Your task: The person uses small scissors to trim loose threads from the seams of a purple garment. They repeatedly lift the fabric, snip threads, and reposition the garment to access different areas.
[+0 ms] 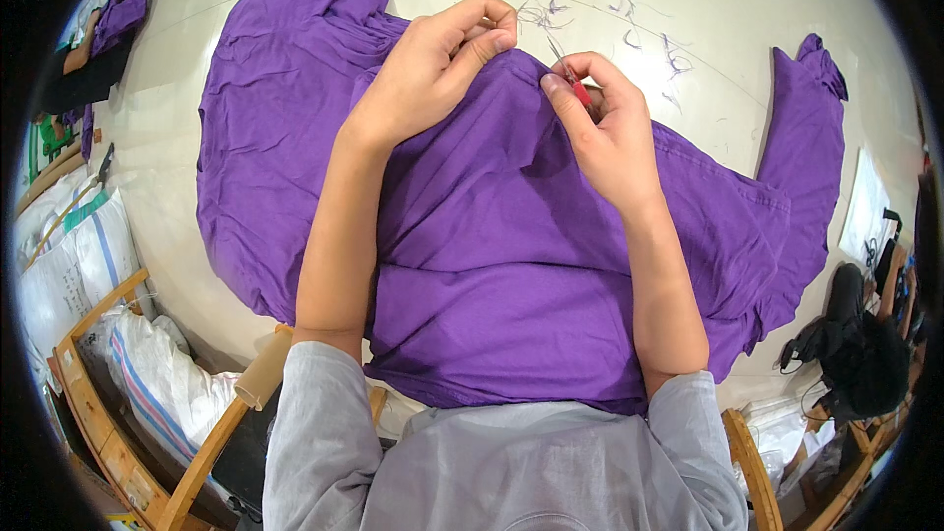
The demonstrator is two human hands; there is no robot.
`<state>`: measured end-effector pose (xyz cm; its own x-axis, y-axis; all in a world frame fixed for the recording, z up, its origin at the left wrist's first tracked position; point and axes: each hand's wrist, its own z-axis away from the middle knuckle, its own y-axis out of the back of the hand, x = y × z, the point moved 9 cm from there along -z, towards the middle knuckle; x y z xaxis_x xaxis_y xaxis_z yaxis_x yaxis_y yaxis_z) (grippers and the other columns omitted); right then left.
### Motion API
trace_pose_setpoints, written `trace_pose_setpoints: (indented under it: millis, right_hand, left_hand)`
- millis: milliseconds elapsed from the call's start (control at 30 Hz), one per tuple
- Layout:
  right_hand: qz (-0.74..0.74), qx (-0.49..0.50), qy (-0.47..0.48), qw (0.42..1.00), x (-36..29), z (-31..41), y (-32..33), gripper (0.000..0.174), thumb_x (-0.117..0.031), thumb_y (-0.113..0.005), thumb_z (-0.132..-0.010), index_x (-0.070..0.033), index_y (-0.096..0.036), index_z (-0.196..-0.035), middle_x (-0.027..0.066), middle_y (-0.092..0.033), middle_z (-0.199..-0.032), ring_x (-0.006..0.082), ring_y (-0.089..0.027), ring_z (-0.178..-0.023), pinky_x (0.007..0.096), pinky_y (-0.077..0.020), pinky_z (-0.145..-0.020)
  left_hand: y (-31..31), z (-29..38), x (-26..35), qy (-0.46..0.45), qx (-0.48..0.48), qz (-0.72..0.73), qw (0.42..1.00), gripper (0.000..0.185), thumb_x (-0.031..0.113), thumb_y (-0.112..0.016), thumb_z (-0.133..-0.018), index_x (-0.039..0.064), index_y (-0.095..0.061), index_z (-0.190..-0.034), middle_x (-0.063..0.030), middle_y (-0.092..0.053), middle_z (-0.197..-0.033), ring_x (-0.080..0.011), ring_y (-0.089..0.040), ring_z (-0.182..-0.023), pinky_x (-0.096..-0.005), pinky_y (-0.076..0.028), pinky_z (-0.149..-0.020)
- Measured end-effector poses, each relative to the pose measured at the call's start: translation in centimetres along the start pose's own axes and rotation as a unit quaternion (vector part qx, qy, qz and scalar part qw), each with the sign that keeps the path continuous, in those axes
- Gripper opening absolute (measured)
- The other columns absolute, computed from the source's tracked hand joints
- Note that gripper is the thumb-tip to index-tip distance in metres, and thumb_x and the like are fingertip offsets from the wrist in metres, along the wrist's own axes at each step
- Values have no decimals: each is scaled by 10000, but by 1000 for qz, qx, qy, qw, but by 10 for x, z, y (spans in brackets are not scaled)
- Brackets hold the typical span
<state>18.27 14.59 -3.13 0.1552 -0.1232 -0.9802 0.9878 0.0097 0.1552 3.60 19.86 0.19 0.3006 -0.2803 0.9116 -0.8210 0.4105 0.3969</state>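
Purple fabric garments (501, 221) lie across the pale table (708, 74) and drape down to my lap. My left hand (435, 66) pinches the upper edge of the cloth between thumb and fingers. Close by on the right, my right hand (605, 118) holds a small pair of red-handled thread snips (580, 92), their thin metal blades pointing up and left, while its thumb rests at the cloth's edge. The palm hides part of the snips. Loose purple thread ends (549, 11) are scattered on the tabletop just beyond both hands.
More purple cloth lies at the far edge and in a strip (807, 125) on the right. White woven sacks (147, 376) and wooden frames (96, 420) stand at lower left. Other people are partly visible at both sides, one in black clothing (863, 346) at right.
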Motion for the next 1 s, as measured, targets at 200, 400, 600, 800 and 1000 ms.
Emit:
trace_pose_setpoints:
  millis: [200,400,600,800,1000]
  right_hand:
    - [82,46,63,994,-37,9,14,278,-234,-734,-842,26,-646,-886,103,-637,-759,178,-570,-651,293,-442,-586]
    - [103,33,56,993,-36,12,6,279,-238,-723,-858,33,-659,-857,107,-624,-701,195,-559,-626,312,-444,-586]
    - [83,37,61,994,-29,10,1,303,-261,-731,-852,32,-658,-874,120,-631,-746,220,-567,-632,319,-457,-608]
    - [96,6,164,982,-39,11,-7,230,-194,-701,-908,30,-654,-936,-19,-564,-700,44,-446,-623,200,-362,-550]
    - [10,-27,51,998,-19,7,-8,250,-237,-693,-893,10,-664,-877,112,-645,-770,167,-591,-668,294,-463,-622]
  left_hand:
    - [6,-7,4,-20,19,23,999,139,151,-579,-974,17,-602,-1001,43,-453,-650,-41,-353,-586,-231,-305,-522]
    - [-1,-10,5,-3,-8,39,999,149,165,-583,-973,18,-603,-983,53,-416,-636,-38,-325,-583,-232,-278,-515]
    - [-6,-12,3,3,-26,60,998,141,163,-580,-975,24,-599,-988,54,-415,-641,-39,-329,-589,-230,-280,-522]
    - [-9,-12,6,-17,-23,108,994,156,162,-570,-983,8,-592,-991,55,-470,-719,-32,-372,-643,-212,-322,-566]
    - [-11,-11,7,-3,-38,98,994,149,148,-559,-987,1,-581,-1001,51,-485,-755,-32,-380,-663,-208,-331,-582]
